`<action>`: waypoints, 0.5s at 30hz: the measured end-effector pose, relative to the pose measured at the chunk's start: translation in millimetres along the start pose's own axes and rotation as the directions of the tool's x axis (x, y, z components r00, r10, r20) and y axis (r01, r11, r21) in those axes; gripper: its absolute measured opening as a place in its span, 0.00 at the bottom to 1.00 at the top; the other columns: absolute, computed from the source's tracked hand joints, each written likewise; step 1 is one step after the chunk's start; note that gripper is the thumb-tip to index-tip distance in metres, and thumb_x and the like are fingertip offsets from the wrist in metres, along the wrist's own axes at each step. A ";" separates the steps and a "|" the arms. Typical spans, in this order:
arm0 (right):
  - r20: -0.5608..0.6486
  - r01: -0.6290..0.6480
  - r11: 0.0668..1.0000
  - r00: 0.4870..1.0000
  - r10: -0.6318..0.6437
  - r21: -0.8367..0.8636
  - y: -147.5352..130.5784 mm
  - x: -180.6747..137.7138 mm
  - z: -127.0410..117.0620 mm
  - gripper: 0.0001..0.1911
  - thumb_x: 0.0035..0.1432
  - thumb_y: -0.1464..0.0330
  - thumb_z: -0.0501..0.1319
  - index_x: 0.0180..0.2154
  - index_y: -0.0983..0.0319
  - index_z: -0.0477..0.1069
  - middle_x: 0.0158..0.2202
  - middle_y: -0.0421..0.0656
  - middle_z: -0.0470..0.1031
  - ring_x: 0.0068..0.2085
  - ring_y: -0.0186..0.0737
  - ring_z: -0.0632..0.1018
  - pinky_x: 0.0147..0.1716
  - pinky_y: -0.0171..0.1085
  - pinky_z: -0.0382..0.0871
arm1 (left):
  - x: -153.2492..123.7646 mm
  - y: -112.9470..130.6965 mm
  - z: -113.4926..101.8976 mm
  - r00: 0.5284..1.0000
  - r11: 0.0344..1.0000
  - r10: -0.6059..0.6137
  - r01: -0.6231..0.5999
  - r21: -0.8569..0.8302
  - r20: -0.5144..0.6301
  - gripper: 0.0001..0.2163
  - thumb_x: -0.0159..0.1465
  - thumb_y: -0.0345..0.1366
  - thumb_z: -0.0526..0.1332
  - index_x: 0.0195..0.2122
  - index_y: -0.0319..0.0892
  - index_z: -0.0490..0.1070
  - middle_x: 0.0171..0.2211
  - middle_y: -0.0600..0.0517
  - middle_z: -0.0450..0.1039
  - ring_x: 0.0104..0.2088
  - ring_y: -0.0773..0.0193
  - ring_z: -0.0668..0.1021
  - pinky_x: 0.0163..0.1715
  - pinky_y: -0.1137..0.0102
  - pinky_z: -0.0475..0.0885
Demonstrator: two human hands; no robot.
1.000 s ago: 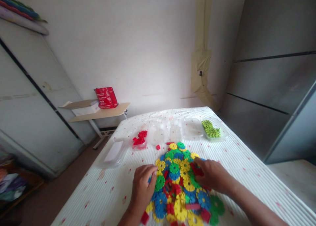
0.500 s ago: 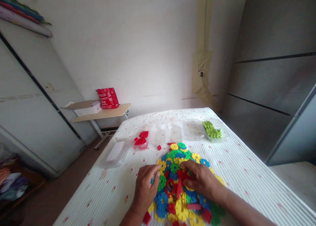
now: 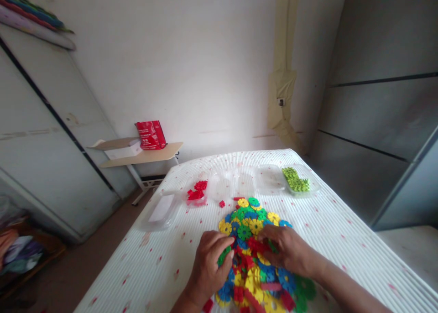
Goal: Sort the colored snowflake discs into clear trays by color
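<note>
A heap of flower-shaped plastic discs [image 3: 253,280] in yellow, blue and green, mixed with red plastic blocks [image 3: 238,294], lies on the cloth before me. At the heap's left side is my left hand [image 3: 211,263], its thumb and forefinger apart over a green disc [image 3: 224,254]. My right hand [image 3: 289,251] reaches in from the right, fingers closed around a red block [image 3: 256,246] in the middle of the pile. Its fingertips are partly hidden. One red cube [image 3: 222,204] sits apart, beyond the heap.
Clear plastic boxes stand in a row at the back, one with red pieces [image 3: 197,190], another with light-green pieces [image 3: 296,180]. A clear lid or tray [image 3: 160,210] lies at left. Behind, a small side table [image 3: 164,152] bears a red bag [image 3: 150,135].
My left hand has shifted right, further over the heap. My right hand has drawn slightly right. A long red piece that stood between the hands now lies lower, near the front.
</note>
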State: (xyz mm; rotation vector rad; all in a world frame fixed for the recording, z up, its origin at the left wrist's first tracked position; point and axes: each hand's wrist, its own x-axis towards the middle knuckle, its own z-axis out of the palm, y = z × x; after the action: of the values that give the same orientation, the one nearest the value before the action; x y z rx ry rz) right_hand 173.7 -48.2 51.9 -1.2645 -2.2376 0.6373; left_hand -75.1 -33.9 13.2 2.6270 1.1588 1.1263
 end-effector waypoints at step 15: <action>-0.099 0.171 0.982 0.979 -0.179 -0.080 -4.3 4.5 38.7 0.08 0.61 0.71 0.51 0.39 0.61 0.67 0.33 0.43 0.74 0.34 0.37 0.74 0.34 0.33 0.67 | -1.5 10.3 7.4 0.999 0.998 0.048 -0.049 -0.035 -0.021 0.13 0.55 0.29 0.60 0.42 0.43 0.71 0.35 0.48 0.75 0.37 0.60 0.75 0.39 0.64 0.73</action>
State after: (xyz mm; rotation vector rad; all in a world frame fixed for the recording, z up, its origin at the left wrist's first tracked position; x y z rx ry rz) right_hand 145.0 -52.3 25.5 -1.0917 -2.2689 0.4184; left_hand -64.6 -40.6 10.2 2.6366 1.0732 1.1735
